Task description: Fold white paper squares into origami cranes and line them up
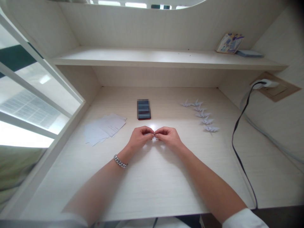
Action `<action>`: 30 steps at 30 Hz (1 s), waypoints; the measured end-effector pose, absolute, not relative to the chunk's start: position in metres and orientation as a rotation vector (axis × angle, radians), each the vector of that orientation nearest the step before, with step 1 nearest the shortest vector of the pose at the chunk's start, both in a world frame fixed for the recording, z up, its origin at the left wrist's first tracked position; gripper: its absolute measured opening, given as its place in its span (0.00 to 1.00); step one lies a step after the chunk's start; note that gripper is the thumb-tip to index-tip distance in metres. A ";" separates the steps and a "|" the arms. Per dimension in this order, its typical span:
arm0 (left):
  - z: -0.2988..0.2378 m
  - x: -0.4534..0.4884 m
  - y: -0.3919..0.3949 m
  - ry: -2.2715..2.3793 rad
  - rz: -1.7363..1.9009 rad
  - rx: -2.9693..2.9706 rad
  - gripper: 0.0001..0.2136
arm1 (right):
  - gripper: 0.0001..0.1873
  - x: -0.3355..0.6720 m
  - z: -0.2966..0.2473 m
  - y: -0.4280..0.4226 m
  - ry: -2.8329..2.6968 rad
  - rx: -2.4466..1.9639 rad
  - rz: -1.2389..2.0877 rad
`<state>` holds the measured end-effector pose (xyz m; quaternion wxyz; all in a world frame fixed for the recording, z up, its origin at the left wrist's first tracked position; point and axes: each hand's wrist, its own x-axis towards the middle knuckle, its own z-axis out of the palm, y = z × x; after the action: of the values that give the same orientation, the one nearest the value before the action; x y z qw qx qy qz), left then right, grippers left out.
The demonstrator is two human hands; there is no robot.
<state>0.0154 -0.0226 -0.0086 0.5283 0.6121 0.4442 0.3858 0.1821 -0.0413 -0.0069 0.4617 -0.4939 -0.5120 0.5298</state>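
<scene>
My left hand (142,136) and my right hand (168,135) meet above the middle of the desk, thumbs and forefingers pinched together. Between the fingertips is a small folded piece of white paper (155,137), mostly hidden, so its shape does not show. To the right, several folded white paper cranes (206,121) stand in a slanting row. Loose white paper sheets (104,128) lie overlapping to the left of my hands. A phone (143,109) with its screen blurred out lies just beyond my left hand.
A shelf (133,58) runs across the back, bearing a small printed box (230,43) and a flat bluish item (250,53). A black cable (234,136) hangs from the wall socket (276,87) onto the desk's right side. Railings (30,72) border the left.
</scene>
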 end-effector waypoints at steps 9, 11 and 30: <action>-0.008 0.017 -0.023 1.035 0.953 1.375 0.06 | 0.07 0.181 -0.008 -0.041 -1.229 -1.198 1.290; -0.008 0.017 -0.023 1.042 0.966 1.383 0.06 | 0.07 0.181 -0.008 -0.041 -1.223 -1.194 1.292; -0.013 0.017 -0.026 1.051 1.047 1.393 0.10 | 0.12 0.186 -0.006 -0.042 -1.373 -1.215 1.232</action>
<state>0.0172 -0.0256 -0.0125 0.5256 0.5823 0.4393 0.4378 0.1857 -0.0422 -0.0058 0.4496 -0.4914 -0.5550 0.4984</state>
